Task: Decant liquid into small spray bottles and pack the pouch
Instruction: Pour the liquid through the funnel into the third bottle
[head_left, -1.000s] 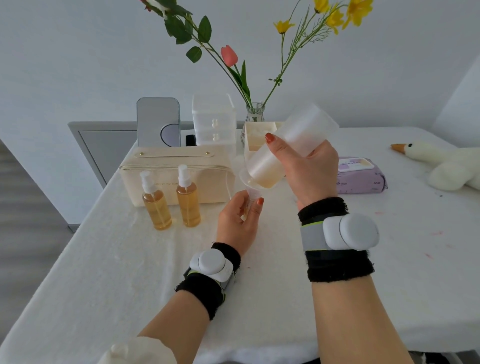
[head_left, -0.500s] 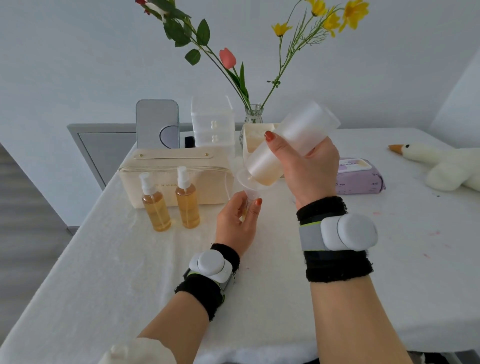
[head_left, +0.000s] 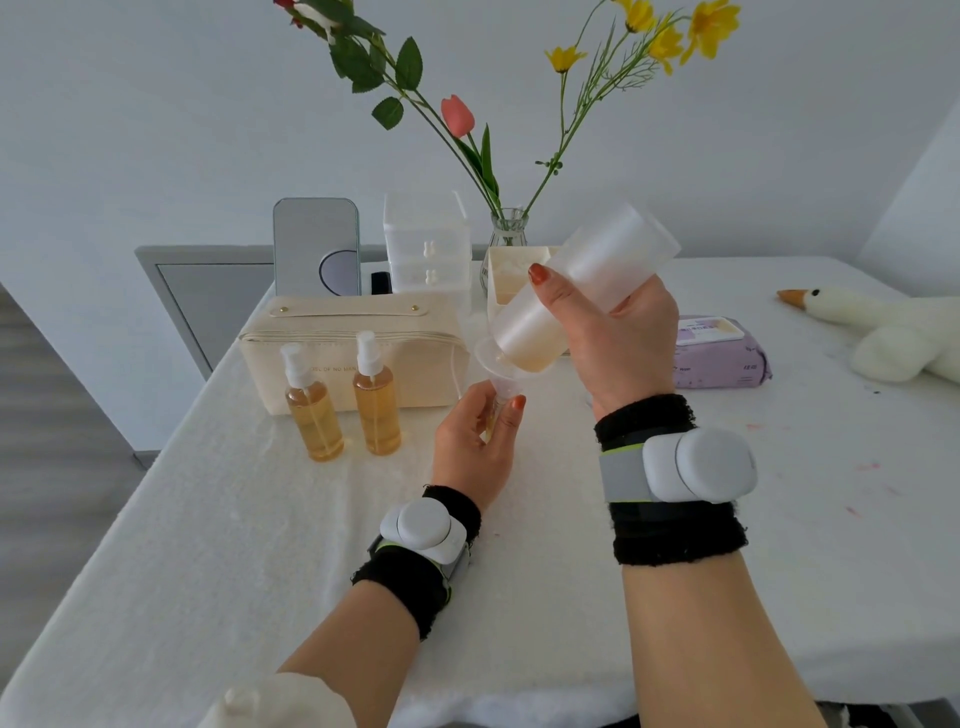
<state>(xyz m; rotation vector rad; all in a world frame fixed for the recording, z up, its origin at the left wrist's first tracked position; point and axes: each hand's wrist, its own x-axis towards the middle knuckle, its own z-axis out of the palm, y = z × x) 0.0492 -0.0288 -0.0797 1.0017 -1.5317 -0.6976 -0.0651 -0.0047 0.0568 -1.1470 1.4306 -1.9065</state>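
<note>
Pouring over the table (head_left: 208, 545): a tilted frosted bottle (head_left: 587, 286) meets a funnel (head_left: 491, 361).
The right hand (head_left: 623, 348) wraps its fingers round the frosted bottle, whose mouth is at the funnel's rim. The left hand (head_left: 470, 447) curls round a mostly hidden small bottle (head_left: 491, 418) beneath. Two filled spray bottles (head_left: 314, 415) stand just before the cream pouch (head_left: 415, 358).

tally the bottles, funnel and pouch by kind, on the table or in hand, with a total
capped spray bottles, amber liquid, standing: 2
small bottle held in left hand, mostly hidden: 1
large frosted bottle gripped by right hand: 1
funnel: 1
pouch: 1
total: 6
</note>
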